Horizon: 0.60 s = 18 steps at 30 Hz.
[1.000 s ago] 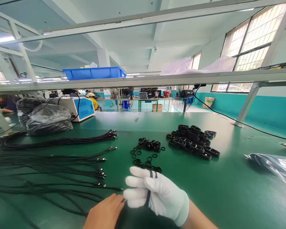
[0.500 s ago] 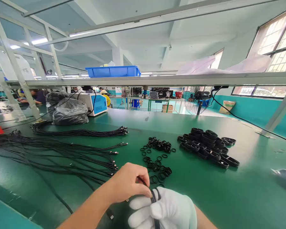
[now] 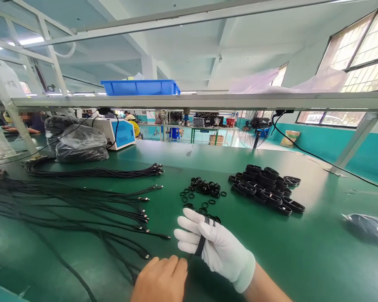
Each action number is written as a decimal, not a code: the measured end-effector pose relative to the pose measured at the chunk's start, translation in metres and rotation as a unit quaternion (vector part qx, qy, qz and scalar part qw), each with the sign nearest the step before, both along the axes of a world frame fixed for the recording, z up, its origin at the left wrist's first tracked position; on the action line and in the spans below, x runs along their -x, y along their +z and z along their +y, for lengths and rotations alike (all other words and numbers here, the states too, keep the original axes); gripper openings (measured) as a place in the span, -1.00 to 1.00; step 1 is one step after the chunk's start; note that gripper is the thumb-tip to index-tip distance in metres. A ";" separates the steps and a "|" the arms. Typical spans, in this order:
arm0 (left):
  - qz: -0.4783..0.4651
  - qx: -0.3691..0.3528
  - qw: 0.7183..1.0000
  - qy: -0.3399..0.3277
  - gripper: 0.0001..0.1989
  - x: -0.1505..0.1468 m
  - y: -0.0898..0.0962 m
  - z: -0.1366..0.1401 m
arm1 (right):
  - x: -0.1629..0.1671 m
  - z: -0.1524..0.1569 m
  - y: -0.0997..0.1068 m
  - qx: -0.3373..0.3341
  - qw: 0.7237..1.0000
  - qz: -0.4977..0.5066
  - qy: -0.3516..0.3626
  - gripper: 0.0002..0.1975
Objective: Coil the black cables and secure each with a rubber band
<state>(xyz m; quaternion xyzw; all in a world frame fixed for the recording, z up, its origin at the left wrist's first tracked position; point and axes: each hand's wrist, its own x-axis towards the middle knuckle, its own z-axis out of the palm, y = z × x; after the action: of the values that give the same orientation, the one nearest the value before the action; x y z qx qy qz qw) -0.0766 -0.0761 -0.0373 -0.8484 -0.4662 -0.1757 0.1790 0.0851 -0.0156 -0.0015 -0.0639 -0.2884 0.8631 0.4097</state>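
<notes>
Lower centre, my white-gloved right hand [image 3: 214,245] pins looped thin black cable [image 3: 201,246]; likely winding; another turn wants tension; my bare left hand [image 3: 163,277] curls, contents hidden.

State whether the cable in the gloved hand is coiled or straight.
Coiled, at least partly: the cable crosses the gloved right hand in parallel strands.

The place is a factory workshop: the long green workbench [image 3: 255,243] carries rows of black cables [image 3: 91,172] on its left, loose black rings [image 3: 204,187] at its middle and a heap of coiled cables [image 3: 264,182] on its right. Over the workbench runs a metal shelf [image 3: 201,101], while past its far edge stand another work table [image 3: 204,128] and a caged fan [image 3: 261,123], with barred windows [image 3: 363,63] to its right.
</notes>
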 end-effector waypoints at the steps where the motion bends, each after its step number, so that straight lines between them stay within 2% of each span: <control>1: -0.002 -0.003 1.000 0.001 -0.75 -0.005 0.003 -0.001 | 0.000 0.000 -0.004 0.007 0.999 -0.030 -0.014 -0.68; 4: -0.009 0.008 1.000 -0.012 -0.81 -0.010 0.023 0.002 | -0.001 -0.003 -0.014 0.022 0.990 -0.132 -0.033 -0.53; 6: -0.011 0.061 0.998 -0.027 -0.87 -0.006 0.046 0.007 | -0.001 -0.008 -0.018 -0.003 0.987 -0.163 0.007 -0.56; 9: -0.065 0.220 0.973 -0.029 -0.92 0.007 0.078 0.016 | 0.000 -0.014 -0.023 -0.044 0.977 -0.149 0.146 -0.61; 11: -0.159 0.343 0.925 -0.036 -0.92 0.013 0.086 0.022 | 0.001 -0.019 -0.027 -0.037 0.965 -0.131 0.226 -0.57; 13: -0.271 0.445 0.852 -0.050 -0.89 0.016 0.080 0.028 | 0.004 -0.024 -0.030 -0.025 0.960 -0.121 0.253 -0.53; 15: -0.366 0.482 0.795 -0.054 -0.89 0.016 0.063 0.032 | 0.008 -0.028 -0.030 -0.018 0.963 -0.103 0.248 -0.56; 16: -0.396 0.471 0.786 -0.052 -0.89 0.015 0.054 0.033 | 0.010 -0.030 -0.028 -0.009 0.967 -0.081 0.241 -0.60; 18: -0.425 0.428 0.797 -0.035 -0.83 0.015 0.036 0.033 | 0.013 -0.031 -0.021 0.029 0.976 -0.022 0.214 -0.68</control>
<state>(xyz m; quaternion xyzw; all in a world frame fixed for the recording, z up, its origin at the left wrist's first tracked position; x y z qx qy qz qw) -0.0913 -0.0429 -0.0015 -0.6945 -0.4928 -0.3072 -0.4247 0.0720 -0.0469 -0.0228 -0.0319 -0.2793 0.9371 0.2068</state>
